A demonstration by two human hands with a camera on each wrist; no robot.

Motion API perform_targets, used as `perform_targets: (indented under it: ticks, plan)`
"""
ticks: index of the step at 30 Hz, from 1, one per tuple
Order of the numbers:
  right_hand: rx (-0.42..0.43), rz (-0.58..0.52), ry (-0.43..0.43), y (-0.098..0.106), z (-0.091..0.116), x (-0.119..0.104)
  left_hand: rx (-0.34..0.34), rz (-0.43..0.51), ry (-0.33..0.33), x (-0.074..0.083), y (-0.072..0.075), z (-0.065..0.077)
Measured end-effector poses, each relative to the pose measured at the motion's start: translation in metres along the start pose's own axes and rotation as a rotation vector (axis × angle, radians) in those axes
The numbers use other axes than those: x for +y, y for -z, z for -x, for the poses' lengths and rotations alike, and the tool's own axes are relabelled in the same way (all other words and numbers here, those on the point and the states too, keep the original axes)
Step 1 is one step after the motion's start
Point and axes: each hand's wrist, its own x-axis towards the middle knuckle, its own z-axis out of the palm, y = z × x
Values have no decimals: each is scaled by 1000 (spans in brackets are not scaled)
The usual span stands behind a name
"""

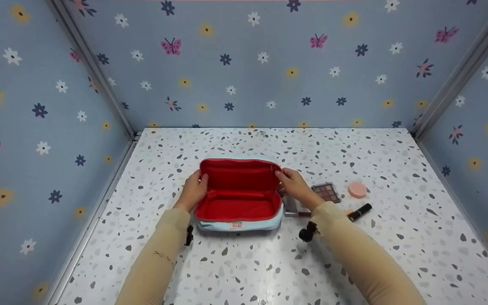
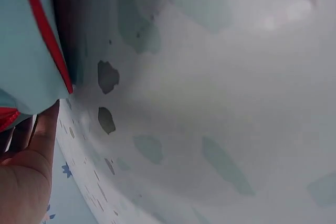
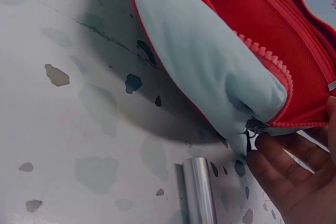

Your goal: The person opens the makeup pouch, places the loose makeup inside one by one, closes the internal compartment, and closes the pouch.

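Note:
A light blue cosmetic pouch (image 1: 260, 224) with a red lining lies unzipped on the table, its lid raised toward the back. Nothing shows inside it in the head view. My left hand (image 1: 194, 189) holds the pouch's left side, thumb over the rim; in the left wrist view that hand (image 2: 26, 179) is partly cut off under the blue fabric. On the opposite side, my right hand (image 1: 295, 185) pinches the lid's right edge with the thumb inside. The right wrist view shows the right hand's fingers (image 3: 286, 163) behind the edge, near the zipper pull (image 3: 255, 128).
Right of the pouch lie an eyeshadow palette (image 1: 326, 192), a round pink case (image 1: 357, 189) and a black-ended tube (image 1: 359, 212), partly behind my sleeve. A silver cylinder (image 3: 199, 190) lies close to the pouch. Flower-patterned walls (image 1: 260, 72) enclose the speckled table (image 1: 244, 262).

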Motion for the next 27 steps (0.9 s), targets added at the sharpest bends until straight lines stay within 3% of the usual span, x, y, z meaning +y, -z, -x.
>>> perform_targets:
  ticks: [3,7,12,15,17,18,22,27]
  plan:
    - [-1,-1,11,-1,1,0,33,22,-59,-18,-7,-9]
    - [-2,13,13,-1,2,2,88,-19,-138,-58,-19,-30]
    - [14,25,8,-1,2,4,118,-51,-175,-90,-32,-46]
    - [35,31,7,-3,1,5,135,-77,-201,-92,-34,-46]
    - [57,42,3,-4,0,4,142,-95,-203,-89,-34,-43]
    - [67,46,-1,-4,0,4,136,-87,-210,-78,-31,-36]
    - [96,58,-3,-6,-2,3,137,-90,-195,-72,-29,-32]
    - [98,78,2,-6,-2,2,151,-127,-214,-82,-32,-39]
